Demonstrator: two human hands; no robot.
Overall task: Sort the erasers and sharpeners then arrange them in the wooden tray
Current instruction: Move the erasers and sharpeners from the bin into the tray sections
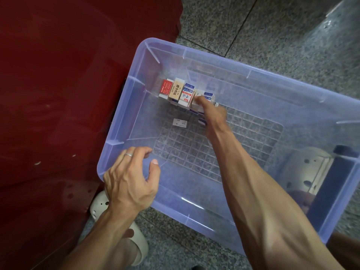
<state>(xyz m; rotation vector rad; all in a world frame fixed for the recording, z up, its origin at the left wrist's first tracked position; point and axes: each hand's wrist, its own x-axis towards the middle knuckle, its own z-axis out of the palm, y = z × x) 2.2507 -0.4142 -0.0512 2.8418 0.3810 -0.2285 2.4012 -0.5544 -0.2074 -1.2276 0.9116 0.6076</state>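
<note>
Erasers [187, 94] in printed paper sleeves stand bunched in a short row inside a clear blue plastic bin [292, 88], and that is where our grip sits. Our right hand [211, 112] reaches deep into the bin with its fingers curled over the right end of the row, pinching one or two blue-and-white erasers there; the fingertips themselves are hidden behind the packs, so we cannot tell exactly how many are held. We judge the hand is gathering them to lift out for sorting.

Just left of the grip, touching the held pieces, stand a blue-and-white eraser, a tan one [176, 90] and a red one [165, 88], packed against the bin's far-left corner. Nearer to us than the grip, a small white slip or flat eraser [180, 122] lies alone on the gridded bin floor, apart from the row.

Farther out toward us, our left hand [132, 178], wearing a ring, rests over the bin's near-left rim with fingers loosely curved and holding nothing, likely steadying the bin while the other hand pulls.

Beyond the bin, a dark red surface [58, 94] lies to the left, speckled stone floor [272, 26] lies around, and pale perforated sandals [140, 248] show below. No wooden tray or sharpeners are visible.
</note>
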